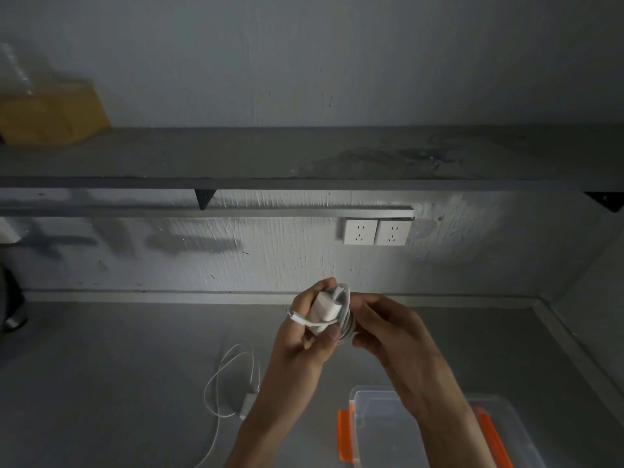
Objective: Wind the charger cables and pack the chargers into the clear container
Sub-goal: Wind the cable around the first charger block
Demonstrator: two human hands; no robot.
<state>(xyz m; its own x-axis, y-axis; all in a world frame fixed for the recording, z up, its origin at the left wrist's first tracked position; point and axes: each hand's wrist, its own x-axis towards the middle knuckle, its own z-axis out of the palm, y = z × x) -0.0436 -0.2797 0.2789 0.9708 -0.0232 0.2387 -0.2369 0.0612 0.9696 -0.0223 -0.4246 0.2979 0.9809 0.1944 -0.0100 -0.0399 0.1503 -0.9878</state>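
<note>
Evidently late in the winding: the left hand (304,336) curled round the white charger (325,307) above the counter (101,366), and the right hand (388,329) pinched the cable coil (347,320) beside it. The step wanted snug loops and the loose end tucked before it went into the clear container (381,434) below. A second charger (247,403) lay unwound nearby.

I see my left grip (304,336) holding a small white charger block (325,307) above the grey counter (118,366), while my right grip (381,329) pinches its wound white cable (347,320). On the counter lie a second white charger (248,401) with its cable loose and, right of it, a clear plastic container (381,423) with orange clips.
</note>
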